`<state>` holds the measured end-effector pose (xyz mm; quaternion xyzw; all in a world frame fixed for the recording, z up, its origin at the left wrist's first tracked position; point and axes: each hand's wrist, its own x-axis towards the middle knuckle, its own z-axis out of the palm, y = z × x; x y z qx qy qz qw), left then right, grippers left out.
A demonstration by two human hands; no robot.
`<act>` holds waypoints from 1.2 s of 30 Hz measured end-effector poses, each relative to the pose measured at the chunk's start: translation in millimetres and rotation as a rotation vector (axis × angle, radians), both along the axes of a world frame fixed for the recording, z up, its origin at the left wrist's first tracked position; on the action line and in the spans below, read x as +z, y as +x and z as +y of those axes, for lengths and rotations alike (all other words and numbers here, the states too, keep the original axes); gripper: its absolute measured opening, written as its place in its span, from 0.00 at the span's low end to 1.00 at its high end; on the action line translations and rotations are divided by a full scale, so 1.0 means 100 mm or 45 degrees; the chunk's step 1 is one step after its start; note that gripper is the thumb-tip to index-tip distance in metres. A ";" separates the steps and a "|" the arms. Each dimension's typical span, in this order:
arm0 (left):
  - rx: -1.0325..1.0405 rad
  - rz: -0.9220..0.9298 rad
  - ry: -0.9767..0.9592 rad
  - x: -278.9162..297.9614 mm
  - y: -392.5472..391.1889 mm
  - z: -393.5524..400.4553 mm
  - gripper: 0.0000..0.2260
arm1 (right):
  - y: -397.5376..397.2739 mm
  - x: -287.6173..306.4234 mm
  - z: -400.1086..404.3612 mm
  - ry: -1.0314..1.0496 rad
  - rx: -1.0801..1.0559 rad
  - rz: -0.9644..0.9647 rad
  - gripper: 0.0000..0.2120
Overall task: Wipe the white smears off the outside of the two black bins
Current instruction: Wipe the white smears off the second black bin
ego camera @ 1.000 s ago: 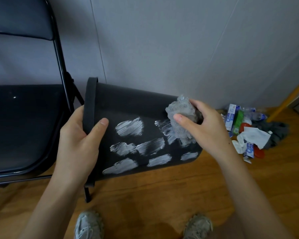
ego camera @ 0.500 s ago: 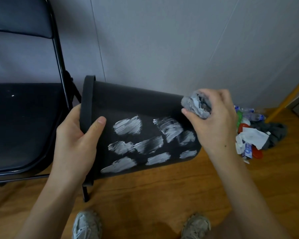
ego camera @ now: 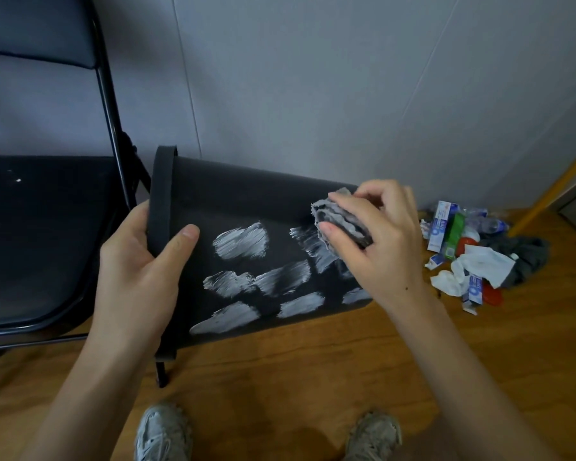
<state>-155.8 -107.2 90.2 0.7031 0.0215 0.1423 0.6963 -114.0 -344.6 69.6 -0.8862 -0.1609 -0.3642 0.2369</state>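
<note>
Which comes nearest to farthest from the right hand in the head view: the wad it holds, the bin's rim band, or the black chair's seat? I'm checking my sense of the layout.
From the right hand:
1. Grey wad, gripped in its fingers against the bin's side.
2. Rim band, at the bin's left end, held by the left hand.
3. Chair seat, far left, beyond the bin.

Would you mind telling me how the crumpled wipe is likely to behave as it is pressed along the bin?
The crumpled wipe looks soft: it folds and bunches inside the right hand, so it should flatten against the black bin. It probably weighs very little, since the fingers alone pinch it. Its grey staining suggests it may respread the white smears.
</note>
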 end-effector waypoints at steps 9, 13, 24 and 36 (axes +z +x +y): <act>-0.008 0.067 -0.104 0.00 0.01 -0.06 0.09 | -0.06 -0.10 0.24 -0.088 0.061 -0.017 0.20; 0.024 0.072 -0.101 0.02 0.02 -0.03 0.09 | -0.05 -0.17 0.18 -0.198 0.165 -0.053 0.17; -0.019 0.090 -0.079 0.01 0.03 -0.09 0.09 | -0.10 -0.17 0.22 -0.194 0.165 -0.031 0.14; -0.024 0.063 -0.070 0.05 0.01 -0.10 0.08 | -0.07 -0.11 0.10 -0.137 0.060 -0.009 0.13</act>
